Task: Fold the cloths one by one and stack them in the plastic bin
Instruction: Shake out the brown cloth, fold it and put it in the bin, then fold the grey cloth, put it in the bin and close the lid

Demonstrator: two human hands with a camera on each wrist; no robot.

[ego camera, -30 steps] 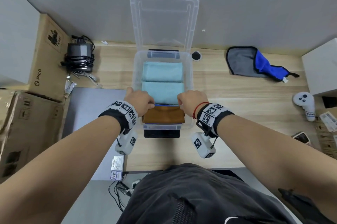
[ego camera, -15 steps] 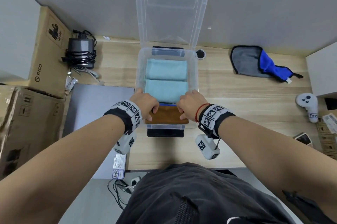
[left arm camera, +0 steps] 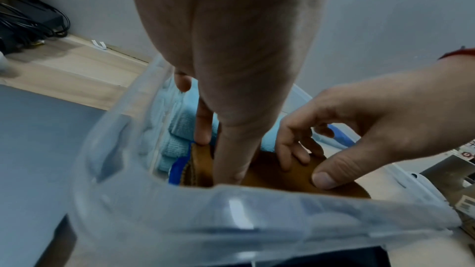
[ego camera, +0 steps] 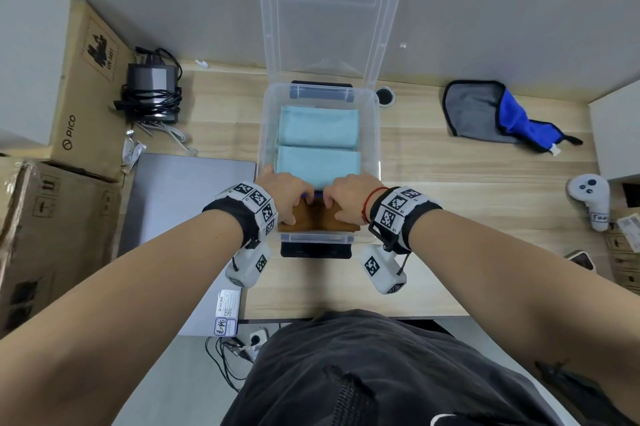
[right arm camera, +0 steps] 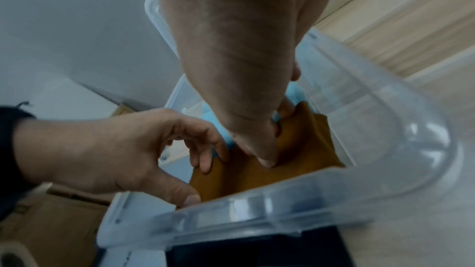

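Note:
A clear plastic bin stands mid-table with its lid tipped open against the wall. Two folded light blue cloths fill its far part. A folded brown cloth lies at the near end, with a blue edge showing beside it. My left hand and right hand are both in the bin on this cloth. In the left wrist view my left hand pinches the brown cloth at its far edge. In the right wrist view my right hand does the same. An unfolded grey and blue cloth lies far right.
A closed laptop lies left of the bin, with cardboard boxes and a cabled charger beyond it. A white controller and a white box stand at the right. A black device shows under the bin's near end.
Both hands have lowered the brown cloth deeper into the bin's near end. They have slid from its outer ends toward each other.

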